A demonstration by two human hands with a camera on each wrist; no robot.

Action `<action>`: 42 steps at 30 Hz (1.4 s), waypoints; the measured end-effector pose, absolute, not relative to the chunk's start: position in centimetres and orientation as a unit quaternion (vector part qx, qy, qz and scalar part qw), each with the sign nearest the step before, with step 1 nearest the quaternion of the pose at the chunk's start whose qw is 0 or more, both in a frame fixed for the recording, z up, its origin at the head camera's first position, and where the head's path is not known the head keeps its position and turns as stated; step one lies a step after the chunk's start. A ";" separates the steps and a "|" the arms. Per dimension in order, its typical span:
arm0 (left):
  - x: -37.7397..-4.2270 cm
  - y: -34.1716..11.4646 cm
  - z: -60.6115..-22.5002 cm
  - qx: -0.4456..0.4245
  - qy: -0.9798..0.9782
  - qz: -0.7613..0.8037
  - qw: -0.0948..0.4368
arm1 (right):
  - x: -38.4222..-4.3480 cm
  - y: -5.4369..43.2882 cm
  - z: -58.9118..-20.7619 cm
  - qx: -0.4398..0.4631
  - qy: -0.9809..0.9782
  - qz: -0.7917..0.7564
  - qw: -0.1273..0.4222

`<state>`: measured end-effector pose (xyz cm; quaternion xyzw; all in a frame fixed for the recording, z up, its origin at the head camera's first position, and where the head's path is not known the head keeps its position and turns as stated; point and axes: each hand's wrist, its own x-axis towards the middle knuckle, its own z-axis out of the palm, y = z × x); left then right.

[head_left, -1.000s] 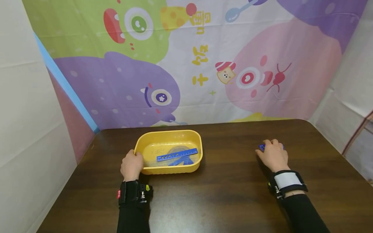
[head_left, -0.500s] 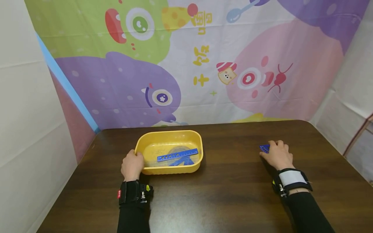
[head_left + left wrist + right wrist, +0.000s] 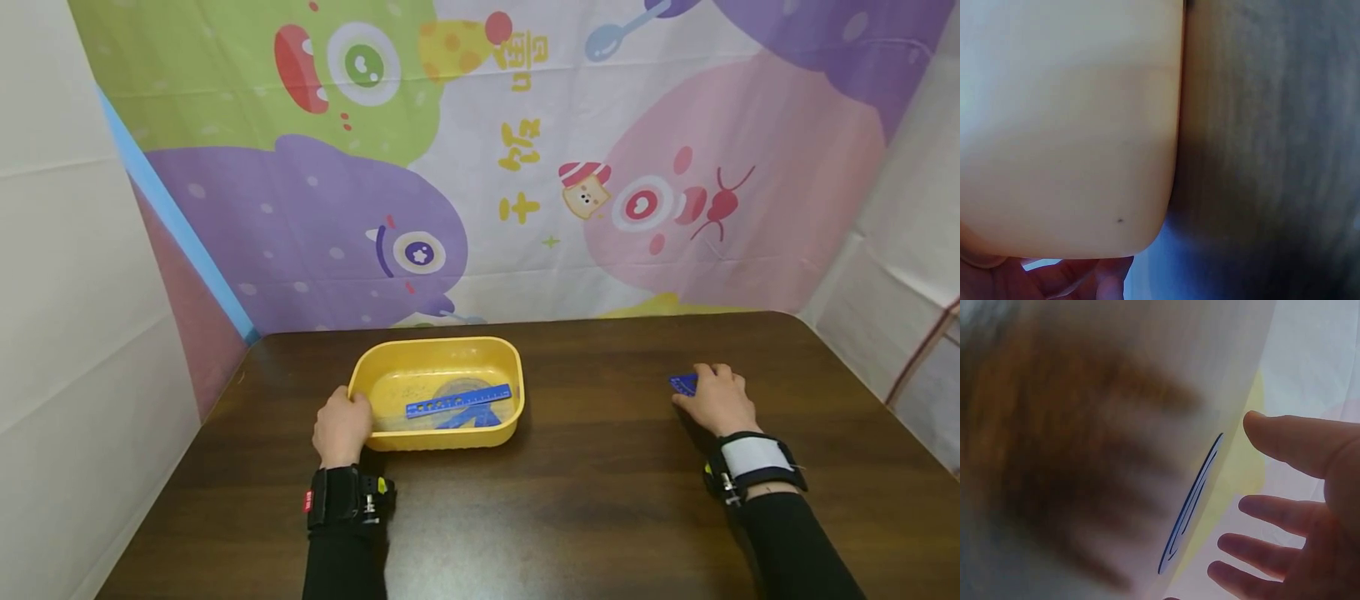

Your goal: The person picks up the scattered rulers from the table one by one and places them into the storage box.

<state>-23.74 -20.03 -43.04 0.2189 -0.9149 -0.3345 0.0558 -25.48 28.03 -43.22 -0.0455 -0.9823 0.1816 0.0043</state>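
Observation:
A yellow plastic basin stands left of the middle of the table. My left hand grips its left end, the thumb over the rim; in the left wrist view, fingers show beside the basin's smooth outer wall. Inside lie a blue ruler and a blue set square. Far to the right, my right hand hovers over a blue protractor, partly hiding it. The right wrist view has the fingers spread and apart from the protractor.
A dark wooden table bears everything. A cartoon-printed cloth hangs along its back edge, and pale cloth walls rise at the left and right. A translucent round piece lies beneath the ruler in the basin.
My right hand has shifted slightly to the right, uncovering more of the protractor's left part, and has nearly stopped. The left hand keeps its grip on the basin.

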 end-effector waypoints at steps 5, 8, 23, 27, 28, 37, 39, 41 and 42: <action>-23.7 -20.1 -43.0 0.221 -0.915 -0.334 0.053 | -25.7 28.4 -43.3 -0.031 -0.983 0.183 0.009; -23.7 -20.1 -43.0 0.222 -0.913 -0.337 0.049 | -25.8 28.6 -43.5 -0.021 -0.983 0.181 0.002; -23.7 -20.1 -42.9 0.221 -0.915 -0.334 0.047 | -27.0 28.7 -43.5 0.050 -0.989 0.136 -0.010; -23.8 -20.0 -42.7 0.222 -0.915 -0.334 0.047 | -27.2 28.8 -43.6 0.055 -0.990 0.131 -0.003; -23.8 -19.9 -42.6 0.221 -0.915 -0.334 0.048 | -27.2 28.8 -43.6 0.055 -0.990 0.131 -0.002; -23.7 -19.9 -42.8 0.217 -0.915 -0.336 0.059 | -27.6 28.9 -43.5 0.057 -0.992 0.106 -0.024; -23.7 -19.9 -42.8 0.219 -0.914 -0.335 0.059 | -27.6 28.9 -43.6 0.060 -0.993 0.103 -0.025; -23.7 -19.9 -42.9 0.222 -0.914 -0.336 0.058 | -27.6 28.9 -43.7 0.061 -0.992 0.106 -0.024; -23.7 -19.9 -42.9 0.223 -0.914 -0.336 0.057 | -27.6 28.9 -43.7 0.061 -0.992 0.107 -0.022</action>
